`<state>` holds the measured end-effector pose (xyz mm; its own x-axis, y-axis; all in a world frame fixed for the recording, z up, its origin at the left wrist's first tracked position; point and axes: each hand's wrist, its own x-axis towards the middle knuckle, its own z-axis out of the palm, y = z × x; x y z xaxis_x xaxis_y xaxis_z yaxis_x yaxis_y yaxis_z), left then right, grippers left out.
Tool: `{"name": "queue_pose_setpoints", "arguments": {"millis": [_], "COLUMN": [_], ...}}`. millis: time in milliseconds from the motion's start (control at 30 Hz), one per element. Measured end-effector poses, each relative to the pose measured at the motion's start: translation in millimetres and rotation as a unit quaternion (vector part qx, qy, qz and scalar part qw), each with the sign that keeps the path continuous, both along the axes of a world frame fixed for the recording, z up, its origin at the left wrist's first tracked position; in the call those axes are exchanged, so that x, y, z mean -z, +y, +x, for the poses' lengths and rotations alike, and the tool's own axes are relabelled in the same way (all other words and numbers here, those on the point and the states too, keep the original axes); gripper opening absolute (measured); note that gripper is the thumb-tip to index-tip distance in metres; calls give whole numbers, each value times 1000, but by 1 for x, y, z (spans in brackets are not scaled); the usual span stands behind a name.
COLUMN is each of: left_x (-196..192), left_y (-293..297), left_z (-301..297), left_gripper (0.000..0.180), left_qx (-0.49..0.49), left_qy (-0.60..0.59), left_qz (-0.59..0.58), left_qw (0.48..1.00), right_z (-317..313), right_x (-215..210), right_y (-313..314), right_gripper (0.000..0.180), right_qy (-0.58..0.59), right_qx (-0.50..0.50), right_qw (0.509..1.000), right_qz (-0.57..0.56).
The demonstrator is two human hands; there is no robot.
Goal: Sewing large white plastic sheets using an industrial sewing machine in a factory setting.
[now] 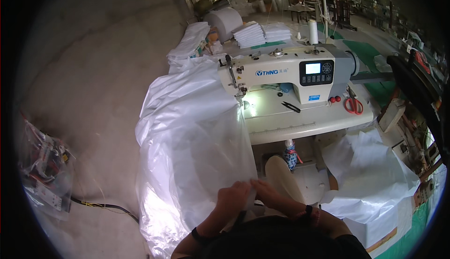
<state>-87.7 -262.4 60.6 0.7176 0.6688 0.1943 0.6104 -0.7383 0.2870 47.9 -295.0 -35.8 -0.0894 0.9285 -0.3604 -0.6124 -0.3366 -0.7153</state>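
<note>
A large sheet of thin, glossy white plastic (197,142) drapes over the left end of the sewing table and hangs down toward me. Its right edge runs up to the needle area of a white sewing machine (281,71), where a lamp glows. My left hand (233,197) is closed on that edge low down, close to my body. Right beside it, my right hand (266,192) pinches the same edge. The fingertips of both hands nearly meet, and the exact grip is partly hidden.
Red-handled scissors (353,105) and black thread snips (291,106) lie on the machine bed. Under the table edge stands a small bottle in blue patterned cloth (290,156). White sheets (370,174) are piled at right. Stacked white pieces (249,35) and a big roll (225,22) sit behind.
</note>
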Motion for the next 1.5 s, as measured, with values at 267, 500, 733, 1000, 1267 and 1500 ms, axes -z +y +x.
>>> {"name": "queue_pose_setpoints", "arguments": {"millis": [267, 500, 733, 1000, 1267, 1500], "left_x": [19, 16, 14, 8, 8, 7], "left_y": [-23, -35, -23, 12, 42, 65], "left_z": [-9, -19, -48, -120, -196, -240], "left_gripper": [17, 38, 38, 39, 39, 39], "left_qx": [116, 279, 194, -128, -316, -380], "left_qy": [28, 132, -1, -322, -527, -616], "left_qz": [-188, -369, -456, -430, -314, -235], "left_qw": [975, 877, 869, 834, 724, 649], "right_z": [-6, -1, 11, 0, -16, -8], "right_x": [-35, -91, -62, -34, -4, -12], "right_y": [0, -23, -51, -45, -26, -20], "right_gripper": [33, 37, 39, 42, 44, 47], "right_qy": [-75, -257, -624, -559, -570, -441], "right_qx": [-21, 130, 223, -29, -53, -66], "right_qw": [995, 955, 699, 818, 791, 877], "right_qz": [67, 75, 269, 131, 216, 180]}}
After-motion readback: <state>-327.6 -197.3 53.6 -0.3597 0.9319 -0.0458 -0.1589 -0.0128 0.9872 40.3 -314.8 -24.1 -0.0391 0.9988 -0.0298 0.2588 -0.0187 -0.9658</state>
